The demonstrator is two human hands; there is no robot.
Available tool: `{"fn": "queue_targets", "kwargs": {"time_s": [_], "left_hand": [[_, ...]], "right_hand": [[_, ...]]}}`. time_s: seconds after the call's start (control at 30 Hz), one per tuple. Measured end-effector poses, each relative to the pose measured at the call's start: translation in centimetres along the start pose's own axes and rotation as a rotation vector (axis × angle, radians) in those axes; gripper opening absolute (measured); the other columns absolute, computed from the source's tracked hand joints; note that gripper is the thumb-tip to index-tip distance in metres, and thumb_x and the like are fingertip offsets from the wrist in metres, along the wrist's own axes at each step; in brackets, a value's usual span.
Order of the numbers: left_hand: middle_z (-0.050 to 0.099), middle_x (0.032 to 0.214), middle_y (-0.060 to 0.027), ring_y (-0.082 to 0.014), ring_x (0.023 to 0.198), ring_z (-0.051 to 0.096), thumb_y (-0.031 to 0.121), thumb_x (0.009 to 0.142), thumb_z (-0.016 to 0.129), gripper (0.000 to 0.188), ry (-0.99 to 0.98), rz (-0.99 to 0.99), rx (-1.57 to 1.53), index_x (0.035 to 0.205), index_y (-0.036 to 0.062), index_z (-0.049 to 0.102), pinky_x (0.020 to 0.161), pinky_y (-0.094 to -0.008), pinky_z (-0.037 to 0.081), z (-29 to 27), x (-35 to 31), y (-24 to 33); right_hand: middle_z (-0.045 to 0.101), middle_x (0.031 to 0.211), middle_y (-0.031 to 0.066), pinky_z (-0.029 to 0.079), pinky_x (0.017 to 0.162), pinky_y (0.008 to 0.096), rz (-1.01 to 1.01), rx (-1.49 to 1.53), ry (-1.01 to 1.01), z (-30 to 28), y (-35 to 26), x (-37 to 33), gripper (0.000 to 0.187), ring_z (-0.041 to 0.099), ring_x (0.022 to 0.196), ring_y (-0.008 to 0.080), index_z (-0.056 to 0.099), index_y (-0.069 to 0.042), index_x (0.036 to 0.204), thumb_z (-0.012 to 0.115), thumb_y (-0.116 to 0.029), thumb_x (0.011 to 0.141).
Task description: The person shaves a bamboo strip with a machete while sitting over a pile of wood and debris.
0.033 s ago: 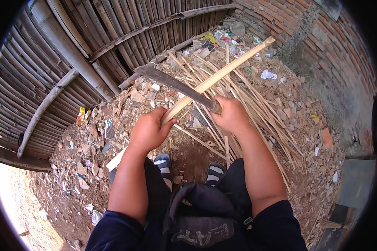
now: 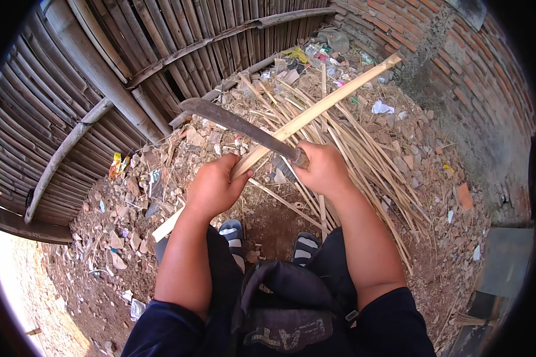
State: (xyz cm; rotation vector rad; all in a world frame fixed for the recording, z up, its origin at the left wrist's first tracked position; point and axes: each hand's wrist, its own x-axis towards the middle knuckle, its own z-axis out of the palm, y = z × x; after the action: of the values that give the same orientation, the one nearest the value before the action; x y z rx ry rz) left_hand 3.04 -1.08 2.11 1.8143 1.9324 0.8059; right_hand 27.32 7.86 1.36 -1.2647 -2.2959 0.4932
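Note:
My left hand (image 2: 213, 187) is closed around a long pale split-bamboo strip (image 2: 335, 99). The strip runs slantwise from beside my left knee up to the far right. In my right hand (image 2: 323, 170) is the handle of a machete (image 2: 235, 122), its dark, worn blade pointing to the far left. The blade lies across the strip a little beyond my left hand, and the two form an X. Below them, a loose pile of thin bamboo strips (image 2: 380, 169) spreads over the ground.
Rubble and litter (image 2: 125, 196) cover much of the ground. A bamboo-slat wall (image 2: 178, 35) rises at the left and back, a brick wall (image 2: 458, 89) at the right. My sandalled feet (image 2: 305, 247) are just below my hands; a grey panel (image 2: 506, 262) stands at lower right.
My right hand and the machete have slid slightly left across the strip, the blade tip now farther left. The strip's far end has swung a little to the right.

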Motion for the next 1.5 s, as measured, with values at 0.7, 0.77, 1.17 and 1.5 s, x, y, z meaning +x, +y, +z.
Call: {"fn": "queue_targets", "kwargs": {"time_s": [0.7,0.77,1.17,1.5], "left_hand": [[0.069,0.075,-0.0200,-0.0386,0.070,0.070,0.027,0.091,0.082,0.029,0.040,0.047,0.013,0.100,0.0019,0.070,0.066,-0.0458,0.054,0.4,0.0,-0.3],[0.067,0.072,-0.0187,-0.0363,0.066,0.067,0.027,0.091,0.082,0.030,0.089,0.115,-0.003,0.100,0.0016,0.070,0.064,-0.0451,0.052,0.6,-0.2,-0.5],[0.068,0.075,-0.0202,-0.0362,0.067,0.069,0.028,0.090,0.083,0.031,0.037,0.137,-0.026,0.101,0.0010,0.071,0.064,-0.0423,0.053,-0.5,-0.6,0.3],[0.072,0.080,-0.0203,-0.0410,0.075,0.072,0.032,0.090,0.081,0.032,-0.009,0.093,-0.064,0.103,0.0041,0.073,0.069,-0.0478,0.056,-0.4,-0.4,0.0]], "right_hand": [[0.070,0.078,0.0183,0.054,0.068,0.0496,0.100,0.039,-0.026,-0.6,0.3,0.1,0.018,0.070,0.076,0.0407,0.069,-0.009,0.091,0.078,-0.022,0.082],[0.070,0.077,0.0184,0.054,0.068,0.0497,0.028,-0.003,-0.020,-0.3,0.3,-0.1,0.018,0.070,0.076,0.0407,0.069,-0.009,0.091,0.077,-0.022,0.083],[0.068,0.073,0.0158,0.052,0.064,0.0467,-0.028,-0.016,-0.021,-0.1,0.3,0.0,0.020,0.069,0.070,0.0380,0.070,-0.009,0.091,0.079,-0.020,0.076],[0.070,0.077,0.0155,0.054,0.068,0.0492,-0.065,-0.027,-0.054,-0.3,-0.1,0.4,0.022,0.070,0.076,0.0397,0.069,-0.010,0.093,0.079,-0.021,0.077]]}}
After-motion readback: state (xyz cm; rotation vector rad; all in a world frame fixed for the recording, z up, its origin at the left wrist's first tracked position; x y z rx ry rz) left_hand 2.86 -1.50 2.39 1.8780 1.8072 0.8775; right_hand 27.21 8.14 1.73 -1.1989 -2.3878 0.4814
